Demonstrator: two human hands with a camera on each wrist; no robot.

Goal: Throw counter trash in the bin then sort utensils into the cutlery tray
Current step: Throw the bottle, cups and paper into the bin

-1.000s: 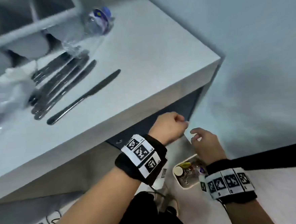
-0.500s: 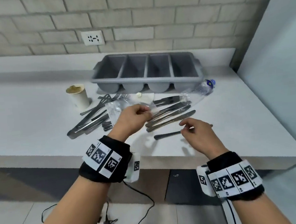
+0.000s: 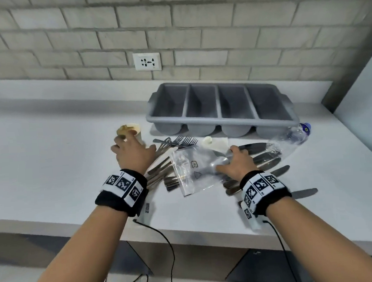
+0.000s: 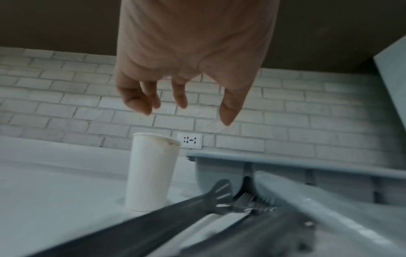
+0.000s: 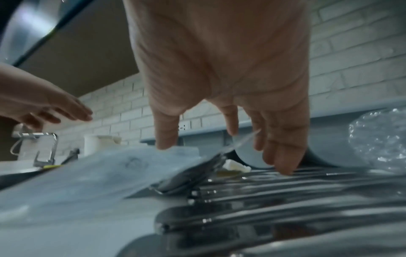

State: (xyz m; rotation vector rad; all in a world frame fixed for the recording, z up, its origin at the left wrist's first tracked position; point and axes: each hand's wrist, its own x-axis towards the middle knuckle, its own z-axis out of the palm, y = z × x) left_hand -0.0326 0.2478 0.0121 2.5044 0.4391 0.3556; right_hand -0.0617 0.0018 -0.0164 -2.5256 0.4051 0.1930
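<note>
Left hand (image 3: 135, 154) spread, empty, just short of upright paper cup (image 4: 151, 172) left of cutlery tray (image 3: 220, 107); right hand (image 3: 234, 162) flat on plastic bag (image 3: 195, 168) (nearer than cup).

Bare counter (image 3: 50, 163) lies left of the paper cup (image 3: 133, 131). Between cup and cutlery tray (image 3: 221, 118), tongs (image 3: 162, 145) and forks (image 3: 185, 139) fill the gap. Plastic bag (image 3: 193, 169), knives (image 3: 267, 157) and crushed bottle (image 3: 294, 134) crowd the tray's front; its 4 compartments stand unobstructed from above.

Even, soft light; wrist views blurred, edges bent.
</note>
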